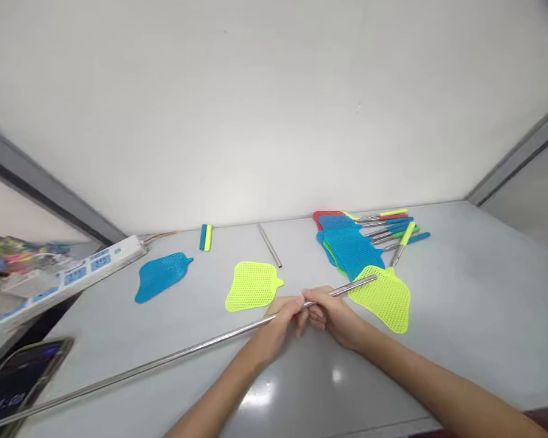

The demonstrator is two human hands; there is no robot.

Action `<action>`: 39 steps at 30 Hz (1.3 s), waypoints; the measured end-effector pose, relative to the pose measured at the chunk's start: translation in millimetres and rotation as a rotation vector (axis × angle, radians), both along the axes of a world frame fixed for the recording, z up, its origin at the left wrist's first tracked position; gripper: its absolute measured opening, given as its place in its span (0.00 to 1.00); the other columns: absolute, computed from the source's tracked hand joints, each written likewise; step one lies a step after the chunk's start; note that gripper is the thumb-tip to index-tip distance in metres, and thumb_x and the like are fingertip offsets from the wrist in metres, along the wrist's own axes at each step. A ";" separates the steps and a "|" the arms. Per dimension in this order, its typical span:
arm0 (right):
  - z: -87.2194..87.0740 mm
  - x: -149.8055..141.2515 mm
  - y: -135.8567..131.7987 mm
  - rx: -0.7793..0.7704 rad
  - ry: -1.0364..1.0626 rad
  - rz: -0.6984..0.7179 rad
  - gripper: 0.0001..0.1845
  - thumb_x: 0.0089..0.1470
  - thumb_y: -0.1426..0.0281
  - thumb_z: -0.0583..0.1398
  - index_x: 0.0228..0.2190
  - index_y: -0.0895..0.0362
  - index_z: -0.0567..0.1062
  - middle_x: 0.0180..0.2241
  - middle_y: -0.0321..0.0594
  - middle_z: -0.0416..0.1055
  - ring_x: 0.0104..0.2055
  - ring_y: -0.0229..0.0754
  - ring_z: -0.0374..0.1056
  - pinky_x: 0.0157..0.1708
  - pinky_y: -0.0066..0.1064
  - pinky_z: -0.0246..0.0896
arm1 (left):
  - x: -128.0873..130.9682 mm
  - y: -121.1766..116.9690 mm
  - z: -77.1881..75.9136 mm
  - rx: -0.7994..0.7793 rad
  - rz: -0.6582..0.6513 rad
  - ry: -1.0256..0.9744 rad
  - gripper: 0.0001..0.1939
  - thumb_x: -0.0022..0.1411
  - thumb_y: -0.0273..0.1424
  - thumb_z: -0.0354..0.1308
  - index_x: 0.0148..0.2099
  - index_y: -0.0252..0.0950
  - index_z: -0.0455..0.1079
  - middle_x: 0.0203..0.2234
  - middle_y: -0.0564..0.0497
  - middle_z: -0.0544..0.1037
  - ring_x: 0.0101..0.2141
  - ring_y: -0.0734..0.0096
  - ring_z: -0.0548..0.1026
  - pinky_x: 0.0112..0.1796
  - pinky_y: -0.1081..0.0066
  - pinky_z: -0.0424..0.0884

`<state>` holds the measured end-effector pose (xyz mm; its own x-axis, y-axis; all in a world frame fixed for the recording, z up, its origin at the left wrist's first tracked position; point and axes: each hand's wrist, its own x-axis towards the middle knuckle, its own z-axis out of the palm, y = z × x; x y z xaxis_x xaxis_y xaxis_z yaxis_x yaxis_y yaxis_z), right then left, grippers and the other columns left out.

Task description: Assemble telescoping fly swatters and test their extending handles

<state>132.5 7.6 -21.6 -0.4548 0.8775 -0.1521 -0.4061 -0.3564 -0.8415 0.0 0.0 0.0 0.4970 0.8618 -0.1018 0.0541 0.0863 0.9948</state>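
Note:
My left hand [278, 325] and my right hand [333, 316] are close together above the grey table top [484, 304], both closed around a long stainless steel rod [164, 360]. The rod slants from beyond the lower left to its tip just past my right hand. A yellow mesh fly swatter head [381, 298] lies right of my right hand, and another [253, 286] lies ahead of my left hand. Farther left is a blue one [162, 277]. Stacked swatter heads [351, 252] and several handled rods [388, 228] sit at the back right.
A short steel rod [269, 245] and blue and yellow foam grips [205, 237] lie near the white wall [274, 109]. A white power strip [86, 274] runs along the left side. A dark phone or tablet [22, 380] sits at the lower left.

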 end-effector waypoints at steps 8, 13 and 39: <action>6.1 2.2 0.3 -0.057 0.015 0.025 0.22 0.48 0.69 0.52 0.08 0.58 0.55 0.08 0.28 0.45 0.12 0.29 0.44 0.15 0.25 0.36 | 0.8 -1.1 4.7 -0.028 -0.012 0.017 0.19 0.60 0.36 0.35 0.18 0.36 0.50 0.13 0.54 0.62 0.25 0.69 0.65 0.34 0.69 0.59; 6.3 2.6 0.6 -0.056 0.016 0.062 0.22 0.48 0.70 0.52 0.08 0.58 0.54 0.08 0.28 0.45 0.12 0.29 0.45 0.15 0.25 0.36 | -1.6 -3.2 6.9 -0.027 -0.023 -0.006 0.18 0.59 0.35 0.36 0.19 0.37 0.49 0.13 0.54 0.63 0.25 0.70 0.65 0.34 0.69 0.59; 5.8 6.8 1.4 0.116 -0.131 0.130 0.19 0.47 0.69 0.50 0.10 0.61 0.65 0.10 0.34 0.58 0.13 0.31 0.52 0.14 0.24 0.43 | -3.5 -9.6 23.5 -0.082 -0.039 -0.059 0.19 0.60 0.33 0.38 0.23 0.33 0.63 0.15 0.54 0.62 0.23 0.73 0.63 0.35 0.70 0.59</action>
<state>139.3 8.9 -15.8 -0.5486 0.8276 -0.1185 -0.2477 -0.2962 -0.9224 -3.5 -9.6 23.5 0.5375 0.8313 -0.1412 0.0009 0.1669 0.9860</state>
